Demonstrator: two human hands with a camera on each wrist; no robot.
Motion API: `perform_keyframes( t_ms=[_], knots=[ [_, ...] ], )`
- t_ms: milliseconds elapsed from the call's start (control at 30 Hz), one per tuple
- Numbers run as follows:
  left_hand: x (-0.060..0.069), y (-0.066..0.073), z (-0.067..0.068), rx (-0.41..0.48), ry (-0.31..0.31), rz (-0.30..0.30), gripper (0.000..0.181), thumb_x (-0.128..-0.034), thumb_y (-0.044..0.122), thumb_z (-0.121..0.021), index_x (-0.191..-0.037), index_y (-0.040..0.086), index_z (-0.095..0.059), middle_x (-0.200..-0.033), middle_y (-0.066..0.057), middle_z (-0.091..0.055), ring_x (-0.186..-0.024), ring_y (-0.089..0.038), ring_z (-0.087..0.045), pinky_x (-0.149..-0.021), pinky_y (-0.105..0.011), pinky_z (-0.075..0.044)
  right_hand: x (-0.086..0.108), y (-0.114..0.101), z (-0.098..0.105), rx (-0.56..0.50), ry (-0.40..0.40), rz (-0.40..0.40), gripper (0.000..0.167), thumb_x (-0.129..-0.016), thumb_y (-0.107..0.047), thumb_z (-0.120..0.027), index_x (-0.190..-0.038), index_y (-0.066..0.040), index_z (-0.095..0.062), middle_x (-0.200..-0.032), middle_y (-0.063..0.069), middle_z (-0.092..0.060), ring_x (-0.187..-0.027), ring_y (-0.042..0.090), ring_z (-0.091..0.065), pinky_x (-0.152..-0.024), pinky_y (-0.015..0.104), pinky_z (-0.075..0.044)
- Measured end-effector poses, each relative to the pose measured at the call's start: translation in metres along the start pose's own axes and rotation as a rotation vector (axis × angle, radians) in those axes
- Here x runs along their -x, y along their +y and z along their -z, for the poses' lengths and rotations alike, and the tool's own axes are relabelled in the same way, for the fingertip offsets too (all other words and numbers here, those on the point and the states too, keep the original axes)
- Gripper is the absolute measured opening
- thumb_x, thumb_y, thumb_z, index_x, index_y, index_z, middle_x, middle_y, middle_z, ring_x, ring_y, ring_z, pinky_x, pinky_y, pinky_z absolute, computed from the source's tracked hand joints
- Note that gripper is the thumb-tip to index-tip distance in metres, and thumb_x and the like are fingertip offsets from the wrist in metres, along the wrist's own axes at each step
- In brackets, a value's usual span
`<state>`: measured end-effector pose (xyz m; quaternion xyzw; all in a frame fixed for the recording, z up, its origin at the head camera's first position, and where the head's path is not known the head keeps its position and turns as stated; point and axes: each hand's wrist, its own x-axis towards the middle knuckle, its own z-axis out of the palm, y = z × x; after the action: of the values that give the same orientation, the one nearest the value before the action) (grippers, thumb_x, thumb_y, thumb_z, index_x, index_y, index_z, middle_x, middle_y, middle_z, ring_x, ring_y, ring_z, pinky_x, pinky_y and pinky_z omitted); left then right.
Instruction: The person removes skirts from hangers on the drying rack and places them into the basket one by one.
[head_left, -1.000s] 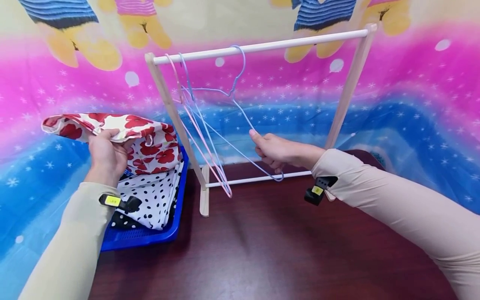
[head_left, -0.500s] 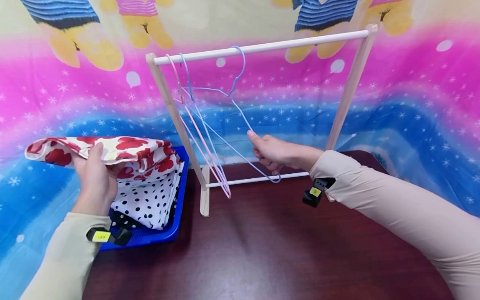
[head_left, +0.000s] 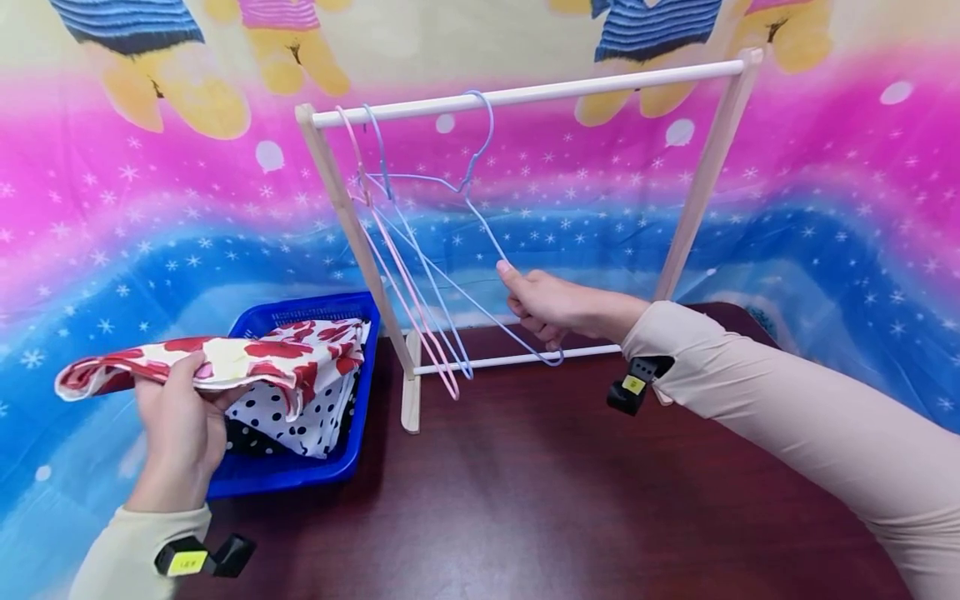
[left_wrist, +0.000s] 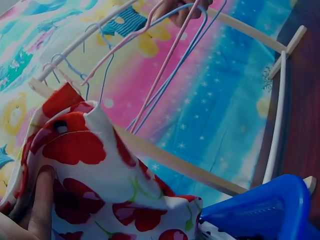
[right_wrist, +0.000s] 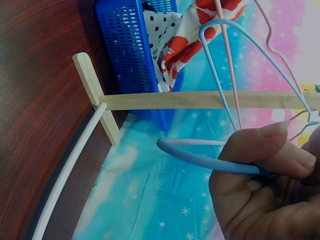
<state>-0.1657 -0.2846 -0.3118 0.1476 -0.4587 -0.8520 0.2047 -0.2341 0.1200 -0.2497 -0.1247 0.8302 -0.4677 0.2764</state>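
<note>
My left hand [head_left: 180, 425] grips a white garment with red flowers [head_left: 247, 358] by its edge, thumb on top, at the left of the head view. The garment's far end hangs over the blue basket [head_left: 352, 450]. With curled fingers my right hand [head_left: 547, 304] holds the sloping side of a blue wire hanger [head_left: 487, 233], whose hook stays on the rack's top rail [head_left: 600, 86]. In the right wrist view the thumb and fingers close round that blue hanger [right_wrist: 210, 162]. Left of it hang another blue hanger [head_left: 408, 225] and a pink hanger [head_left: 393, 250].
Folded polka-dot cloth [head_left: 300, 425] lies in the basket beneath the flowered garment. The rack's wooden left post [head_left: 360, 250] stands between basket and hangers. A dark brown table [head_left: 525, 483] carries everything, and a printed curtain [head_left: 150, 208] closes off the back.
My left hand has come down and slightly left, drawing the flowered garment lower and uncovering the basket's back rim. The right hand keeps its grip on the blue hanger, almost still.
</note>
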Motion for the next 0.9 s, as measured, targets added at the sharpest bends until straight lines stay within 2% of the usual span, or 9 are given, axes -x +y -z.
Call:
perform_keyframes(
  t_ms=[100,200,333,467,633,733,800,900],
  knots=[
    [0.007,-0.001,0.006,0.007,-0.009,-0.001,0.063,-0.1048,0.012,-0.051,-0.150,0.033,-0.014,-0.144,0.000,-0.039,-0.119,-0.019,-0.065,-0.061,-0.033,-0.062,0.000,0.000,0.001,-0.004,0.002,-0.001,0.066,-0.104,-0.065,-0.014,-0.066,-0.013,-0.028,-0.056,-0.005,-0.022,-0.048,0.012,-0.017,-0.049,0.028,-0.031],
    [0.013,-0.003,0.011,0.024,-0.015,-0.013,0.050,-0.1043,0.009,-0.051,-0.141,0.025,-0.021,-0.130,-0.005,-0.048,-0.092,-0.018,-0.074,-0.053,-0.033,-0.060,0.001,0.001,0.001,-0.001,-0.004,0.007,0.066,-0.104,-0.065,-0.013,-0.065,-0.013,-0.028,-0.056,-0.005,-0.022,-0.048,0.012,-0.017,-0.049,0.028,-0.030],
    [0.020,-0.008,0.019,0.029,-0.033,-0.029,0.036,-0.1038,0.008,-0.051,-0.130,0.017,-0.027,-0.116,-0.008,-0.059,-0.068,-0.021,-0.075,-0.045,-0.032,-0.056,0.001,0.001,0.002,0.000,-0.011,0.013,0.066,-0.104,-0.065,-0.012,-0.065,-0.014,-0.027,-0.056,-0.005,-0.021,-0.048,0.012,-0.017,-0.049,0.027,-0.029],
    [0.028,-0.015,0.029,0.030,-0.089,-0.018,0.032,-0.1042,0.007,-0.050,-0.128,0.013,-0.030,-0.107,-0.008,-0.068,-0.063,-0.023,-0.074,-0.045,-0.034,-0.056,0.001,0.001,0.002,-0.002,-0.008,0.005,0.066,-0.104,-0.066,-0.013,-0.066,-0.014,-0.027,-0.056,-0.005,-0.022,-0.049,0.012,-0.017,-0.050,0.028,-0.029],
    [0.037,-0.020,0.042,0.023,-0.241,0.040,0.032,-0.1064,0.007,-0.045,-0.134,0.011,-0.029,-0.104,-0.008,-0.076,-0.066,-0.026,-0.076,-0.052,-0.037,-0.060,0.001,-0.001,-0.001,-0.003,-0.005,-0.003,0.066,-0.104,-0.065,-0.014,-0.066,-0.013,-0.027,-0.056,-0.004,-0.022,-0.048,0.013,-0.017,-0.050,0.028,-0.032],
    [0.040,-0.021,0.044,0.025,-0.328,0.074,0.031,-0.1077,0.009,-0.042,-0.136,0.011,-0.029,-0.102,-0.010,-0.077,-0.065,-0.028,-0.076,-0.057,-0.037,-0.062,0.000,-0.002,-0.004,-0.002,-0.005,-0.003,0.065,-0.104,-0.065,-0.014,-0.066,-0.013,-0.026,-0.056,-0.004,-0.022,-0.048,0.013,-0.017,-0.050,0.028,-0.034],
    [0.040,-0.021,0.044,0.019,-0.352,0.096,0.031,-0.1082,0.011,-0.042,-0.136,0.013,-0.029,-0.103,-0.009,-0.077,-0.065,-0.028,-0.076,-0.060,-0.037,-0.063,0.000,-0.002,-0.005,-0.006,-0.004,-0.003,0.065,-0.104,-0.065,-0.014,-0.066,-0.014,-0.026,-0.057,-0.004,-0.022,-0.048,0.013,-0.017,-0.050,0.028,-0.034],
    [0.038,-0.019,0.041,0.013,-0.353,0.114,0.031,-0.1083,0.013,-0.043,-0.136,0.014,-0.029,-0.104,-0.008,-0.076,-0.066,-0.028,-0.076,-0.061,-0.037,-0.063,-0.001,-0.003,-0.007,-0.005,-0.003,0.004,0.065,-0.104,-0.065,-0.013,-0.066,-0.014,-0.027,-0.057,-0.004,-0.023,-0.049,0.012,-0.018,-0.050,0.028,-0.035]
  ],
)
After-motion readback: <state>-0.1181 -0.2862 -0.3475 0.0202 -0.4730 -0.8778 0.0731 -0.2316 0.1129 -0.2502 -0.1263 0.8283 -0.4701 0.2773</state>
